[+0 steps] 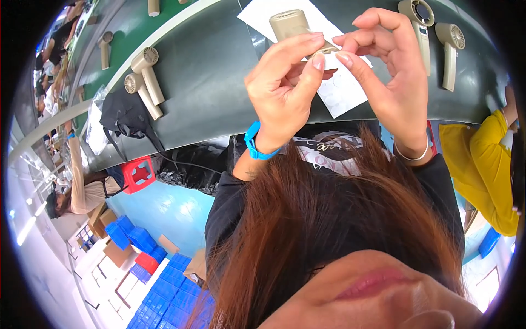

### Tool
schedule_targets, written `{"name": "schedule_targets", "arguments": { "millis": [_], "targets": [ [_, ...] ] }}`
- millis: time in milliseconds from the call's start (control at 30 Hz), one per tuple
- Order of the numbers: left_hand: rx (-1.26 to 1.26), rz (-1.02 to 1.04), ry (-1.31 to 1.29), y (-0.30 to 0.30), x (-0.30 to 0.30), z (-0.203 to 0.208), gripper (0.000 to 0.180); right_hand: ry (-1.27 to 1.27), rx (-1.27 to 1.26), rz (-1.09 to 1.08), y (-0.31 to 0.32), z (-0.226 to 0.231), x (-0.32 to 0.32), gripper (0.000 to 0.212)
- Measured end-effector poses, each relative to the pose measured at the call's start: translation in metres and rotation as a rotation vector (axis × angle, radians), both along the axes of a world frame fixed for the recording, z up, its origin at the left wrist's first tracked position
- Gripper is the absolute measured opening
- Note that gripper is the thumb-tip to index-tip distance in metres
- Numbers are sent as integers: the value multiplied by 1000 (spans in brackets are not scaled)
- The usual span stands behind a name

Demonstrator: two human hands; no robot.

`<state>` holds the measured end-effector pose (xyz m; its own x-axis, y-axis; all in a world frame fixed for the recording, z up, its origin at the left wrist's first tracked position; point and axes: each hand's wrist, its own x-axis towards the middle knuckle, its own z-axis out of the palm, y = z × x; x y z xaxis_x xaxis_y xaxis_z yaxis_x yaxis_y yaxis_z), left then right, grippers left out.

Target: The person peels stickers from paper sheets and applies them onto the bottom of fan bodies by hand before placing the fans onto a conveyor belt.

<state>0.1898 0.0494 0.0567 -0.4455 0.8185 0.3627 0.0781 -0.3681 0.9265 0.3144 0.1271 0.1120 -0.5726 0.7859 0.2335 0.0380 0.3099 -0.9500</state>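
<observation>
Over the smooth dark-green table (pixel 205 74), a beige cylindrical-headed plastic handheld fan (pixel 289 25), clamped in the left hand (pixel 284 83) while the right hand (pixel 393 77) curls its fingertips near the handle end, gripping what I cannot tell, looks light and stiff, best held around its handle.

Held both forearms forward and up, with hands nearly meeting at the fingertips. Turned left hand (pixel 285 90) thumb-inward, closed in a grip between extended thumb (pixel 310 74) and index finger, and tucked some remaining fingers partly out of sight. Set right hand (pixel 397 71) opposite, bent at the fingers, with its thumb slanting toward the left one and index tip just above. Angled both hands inward from the wrists.
</observation>
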Motion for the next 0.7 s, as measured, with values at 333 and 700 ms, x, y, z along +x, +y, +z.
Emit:
{"name": "schedule_targets", "arguments": {
  "millis": [333, 700],
  "targets": [
    [16, 49, 11, 7, 6, -4, 16, -163, 118, -53, 0, 9, 4, 33],
    [-38, -82, -286, 0, -30, 15, 23, -162, 417, 283, 46, -45, -30, 54]
  ]
}}
